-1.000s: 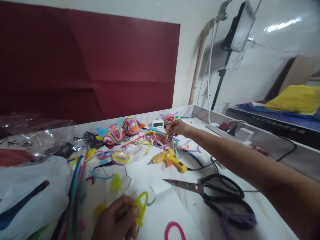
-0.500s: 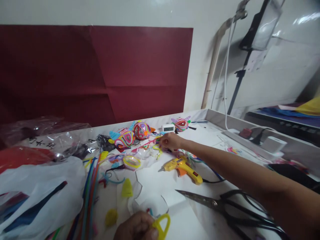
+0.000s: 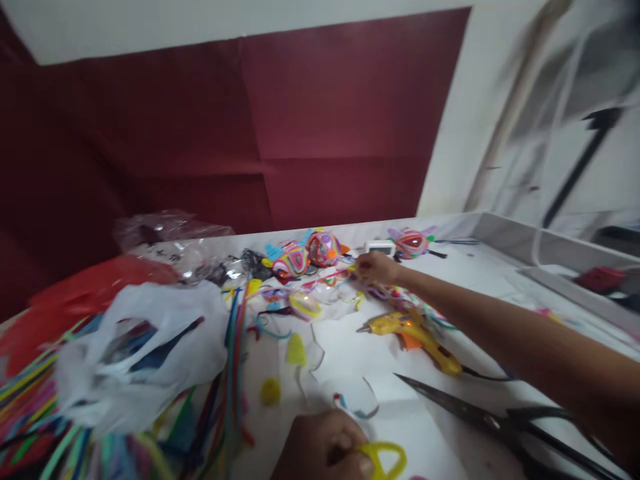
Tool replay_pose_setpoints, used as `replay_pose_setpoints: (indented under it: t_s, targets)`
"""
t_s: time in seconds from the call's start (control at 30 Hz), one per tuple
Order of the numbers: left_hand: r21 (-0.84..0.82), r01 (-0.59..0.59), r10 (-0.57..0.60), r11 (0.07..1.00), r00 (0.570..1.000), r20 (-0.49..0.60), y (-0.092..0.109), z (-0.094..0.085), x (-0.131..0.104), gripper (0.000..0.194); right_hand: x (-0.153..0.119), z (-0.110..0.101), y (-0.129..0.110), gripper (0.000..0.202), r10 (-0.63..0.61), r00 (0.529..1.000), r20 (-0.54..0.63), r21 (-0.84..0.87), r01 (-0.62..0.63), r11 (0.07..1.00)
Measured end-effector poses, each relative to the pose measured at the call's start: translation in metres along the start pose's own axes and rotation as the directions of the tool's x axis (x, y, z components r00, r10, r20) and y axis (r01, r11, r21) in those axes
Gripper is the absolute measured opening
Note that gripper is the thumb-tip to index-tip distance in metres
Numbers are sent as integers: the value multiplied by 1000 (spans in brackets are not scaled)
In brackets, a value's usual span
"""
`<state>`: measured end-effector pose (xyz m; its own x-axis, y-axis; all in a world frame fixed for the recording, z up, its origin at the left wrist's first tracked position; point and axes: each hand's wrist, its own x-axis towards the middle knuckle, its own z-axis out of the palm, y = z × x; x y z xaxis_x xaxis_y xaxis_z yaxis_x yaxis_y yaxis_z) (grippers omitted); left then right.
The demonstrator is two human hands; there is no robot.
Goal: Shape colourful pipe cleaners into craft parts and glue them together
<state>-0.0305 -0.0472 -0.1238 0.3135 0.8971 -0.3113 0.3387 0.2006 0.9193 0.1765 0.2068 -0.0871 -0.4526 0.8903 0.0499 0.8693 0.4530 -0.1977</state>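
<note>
At the bottom centre, my left hand [image 3: 325,445] pinches a yellow loop [image 3: 389,460] bent from pipe cleaner. My right hand [image 3: 376,268] reaches to the back of the table, its fingers closed among small coloured pieces; what they hold, if anything, is too small to make out. Just left of it lie two striped, fish-like figures [image 3: 290,259], and a small white display [image 3: 380,247] stands behind it. A third figure [image 3: 412,244] sits to its right. Under my right forearm rests a yellow glue gun [image 3: 417,333].
Large black scissors [image 3: 480,417] lie at the lower right. On the left are a white plastic bag [image 3: 145,353], a red bag [image 3: 95,300] and many pipe cleaners [image 3: 30,407]. White paper [image 3: 345,340] covers the centre, near yellow pieces [image 3: 296,349]. A raised edge [image 3: 555,257] borders the table.
The view has turned left, shifting the scene rightward and showing more pipe cleaners at the left. My left hand still holds the yellow loop; my right hand remains among the small pieces.
</note>
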Motion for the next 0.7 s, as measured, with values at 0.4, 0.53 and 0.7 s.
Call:
replay_pose_setpoints:
  t_s: [0.4,0.53,0.7]
  targets:
    - [45,-34,27,998,990,140,4,0,-21,26,-19,-14,0,21,-34,983,-182,-38,28,999]
    - [169,-190,167,967,976,142,8,-2,-23,23,-17,-12,-4,25,-31,977,-212,-71,16,997]
    - [293,-277,229,915,955,187,14,-1,-26,23,-35,-18,-41,25,-97,940,-326,-10,99,995]
